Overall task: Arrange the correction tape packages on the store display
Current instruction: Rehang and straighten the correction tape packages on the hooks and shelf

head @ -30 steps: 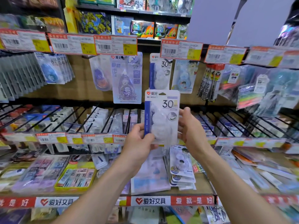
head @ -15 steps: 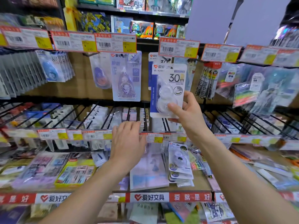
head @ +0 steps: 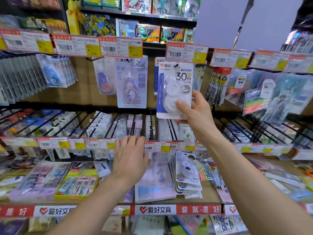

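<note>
Right hand point(head: 194, 114) pinches correction tape package point(head: 172, 92) at its lower right, thumb on blister. Package sits just below price tag point(head: 186, 52), hang hole at the peg point(head: 176, 65). Left hand point(head: 130, 158) loose, empty, well below that tag. Likely light, stiff card, slick blister: hold card edge.

"What holds all this stuff?"

"A big store shelf point(head: 209, 192). Its front edge has a red and white strip point(head: 155, 209)."

"What lies on the bottom board?"

"I see a yellow box point(head: 77, 185) on the left and a flat purple pack point(head: 155, 182) in the middle. A pile of tape packs point(head: 187, 173) is right next to it."

"And higher up?"

"Black rods point(head: 92, 123) stick out toward me, and packs hang on them. Price tags point(head: 120, 47) sit at the rod ends."
</note>
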